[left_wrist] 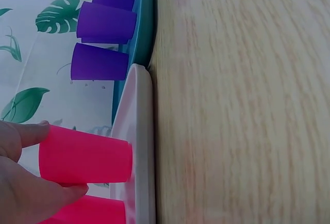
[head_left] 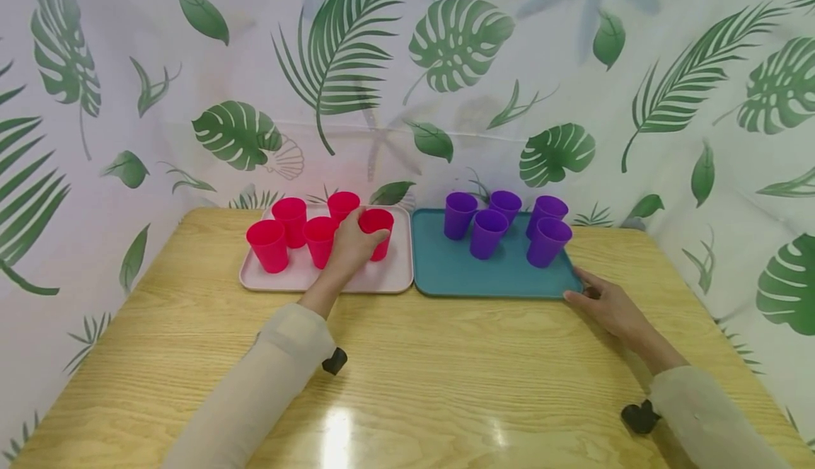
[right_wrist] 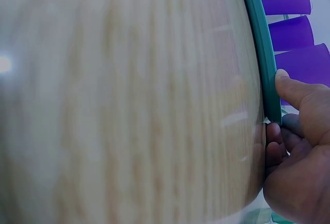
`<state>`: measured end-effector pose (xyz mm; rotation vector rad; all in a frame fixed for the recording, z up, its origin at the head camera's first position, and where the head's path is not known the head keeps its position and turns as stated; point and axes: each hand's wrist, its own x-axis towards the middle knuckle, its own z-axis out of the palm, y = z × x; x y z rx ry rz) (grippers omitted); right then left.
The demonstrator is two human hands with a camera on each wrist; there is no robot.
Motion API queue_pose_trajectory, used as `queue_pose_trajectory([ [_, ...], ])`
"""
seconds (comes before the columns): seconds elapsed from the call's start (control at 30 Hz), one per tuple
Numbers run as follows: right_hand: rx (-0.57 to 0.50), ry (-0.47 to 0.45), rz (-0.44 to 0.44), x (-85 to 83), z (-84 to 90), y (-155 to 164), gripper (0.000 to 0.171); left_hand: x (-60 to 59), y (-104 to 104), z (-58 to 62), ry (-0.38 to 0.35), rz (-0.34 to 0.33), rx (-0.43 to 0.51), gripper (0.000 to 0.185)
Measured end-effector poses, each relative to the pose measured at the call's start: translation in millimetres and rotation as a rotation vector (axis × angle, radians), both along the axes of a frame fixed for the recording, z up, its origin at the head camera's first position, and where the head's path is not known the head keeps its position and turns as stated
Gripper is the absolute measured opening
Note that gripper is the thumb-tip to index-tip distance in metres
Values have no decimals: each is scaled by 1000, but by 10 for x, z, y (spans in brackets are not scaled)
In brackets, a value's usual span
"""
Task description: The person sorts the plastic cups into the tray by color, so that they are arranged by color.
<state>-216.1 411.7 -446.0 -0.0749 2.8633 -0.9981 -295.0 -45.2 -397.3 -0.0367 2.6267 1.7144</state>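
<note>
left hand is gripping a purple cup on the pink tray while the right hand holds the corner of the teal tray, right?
Not quite: the cup in the left hand is red, not purple, as the head view shows. It does stand on the pink tray, and the right hand holds the teal tray corner.

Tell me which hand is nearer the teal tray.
Right. The right hand grips the teal tray at its near right corner; the left hand holds a red cup on the pink tray.

No legible text or labels.
</note>
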Motion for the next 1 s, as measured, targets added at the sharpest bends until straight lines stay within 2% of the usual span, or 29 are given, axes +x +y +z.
queue_pose_trajectory([
  [0.6, -19, -15, -4, 14, 12, -31, 79, 24, -30, -21, -9, 1, 5, 79],
  [1.0, -24, -4, 13, 12, -13, -5, 79, 115, -79, 95, 37, -29, 33, 82],
])
